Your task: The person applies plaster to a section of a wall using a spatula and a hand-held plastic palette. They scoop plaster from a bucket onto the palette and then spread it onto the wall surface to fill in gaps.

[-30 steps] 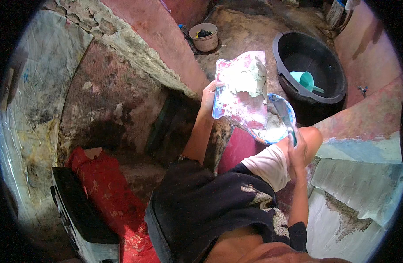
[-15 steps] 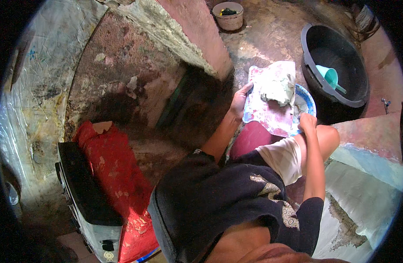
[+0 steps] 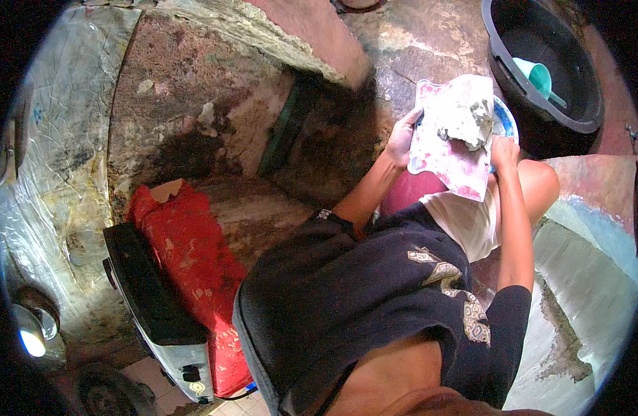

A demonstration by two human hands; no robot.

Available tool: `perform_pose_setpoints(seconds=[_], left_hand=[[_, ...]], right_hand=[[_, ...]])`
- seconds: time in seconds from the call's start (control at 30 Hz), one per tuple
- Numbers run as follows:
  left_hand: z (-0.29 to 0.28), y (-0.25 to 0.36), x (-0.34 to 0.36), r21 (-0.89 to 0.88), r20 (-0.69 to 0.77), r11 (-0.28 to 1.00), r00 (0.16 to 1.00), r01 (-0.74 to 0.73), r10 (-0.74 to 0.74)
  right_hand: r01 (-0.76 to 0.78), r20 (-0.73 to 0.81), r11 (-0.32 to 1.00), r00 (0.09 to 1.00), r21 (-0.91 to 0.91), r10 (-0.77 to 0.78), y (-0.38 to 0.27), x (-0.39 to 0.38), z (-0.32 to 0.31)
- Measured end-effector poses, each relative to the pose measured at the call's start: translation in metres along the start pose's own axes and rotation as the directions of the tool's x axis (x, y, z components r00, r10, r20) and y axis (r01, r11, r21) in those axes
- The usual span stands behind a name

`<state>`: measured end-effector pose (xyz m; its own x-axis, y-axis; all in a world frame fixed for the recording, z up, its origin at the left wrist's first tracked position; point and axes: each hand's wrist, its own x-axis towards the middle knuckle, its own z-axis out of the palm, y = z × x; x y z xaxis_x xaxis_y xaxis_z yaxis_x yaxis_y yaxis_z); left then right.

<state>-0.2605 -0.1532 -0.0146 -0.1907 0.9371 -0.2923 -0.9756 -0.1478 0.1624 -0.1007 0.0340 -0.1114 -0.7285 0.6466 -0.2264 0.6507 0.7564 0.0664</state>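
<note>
My left hand (image 3: 403, 137) grips the left edge of a white and pink tray (image 3: 440, 156) with a wavy rim, its thumb on top. On the tray sits a rough, pale grey-white lump (image 3: 468, 128), like paste or dough; its kind is unclear. Partly behind the tray's right side shows a blue-rimmed round plate or bowl (image 3: 507, 114). My right hand (image 3: 505, 152) is closed at the tray's right edge, by that blue rim. Whatever its fingers hold is hidden.
A large black basin (image 3: 568, 76) with a turquoise dipper (image 3: 534, 78) stands at the far right. To the left, a red cloth (image 3: 187, 243) lies against a black-topped stove-like appliance (image 3: 159, 298). A rough wall (image 3: 194, 104) rises ahead.
The view has shifted, so the pale bucket at the top is mostly cut off. My right hand has come in closer to the tray's edge, and the blue-rimmed plate or bowl is more hidden.
</note>
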Motion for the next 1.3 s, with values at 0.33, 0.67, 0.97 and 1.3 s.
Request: perform_pose_setpoints(seconds=[0.33,0.67,0.97,1.3], left_hand=[[-0.007,0.001,-0.002,0.049,0.075,0.998,0.997,0.026,-0.029],[0.024,-0.004,-0.025,0.058,0.04,0.996,0.997,-0.064,0.062],[0.042,0.007,-0.019,0.601,0.052,0.773,0.975,-0.202,0.215],[0.131,-0.11,-0.018,0.626,0.113,0.767,0.958,0.138,-0.265]], right_hand=[[-0.104,-0.108,0.977,0.986,0.186,0.126,-0.004,-0.007,-0.021],[-0.176,-0.226,0.757,0.891,0.63,0.395,-0.01,-0.053,-0.076],[0.047,-0.441,0.574,0.692,0.817,0.571,0.035,-0.178,-0.071],[0.227,-0.164,-0.004,0.718,0.974,0.676,0.098,-0.266,-0.06]])
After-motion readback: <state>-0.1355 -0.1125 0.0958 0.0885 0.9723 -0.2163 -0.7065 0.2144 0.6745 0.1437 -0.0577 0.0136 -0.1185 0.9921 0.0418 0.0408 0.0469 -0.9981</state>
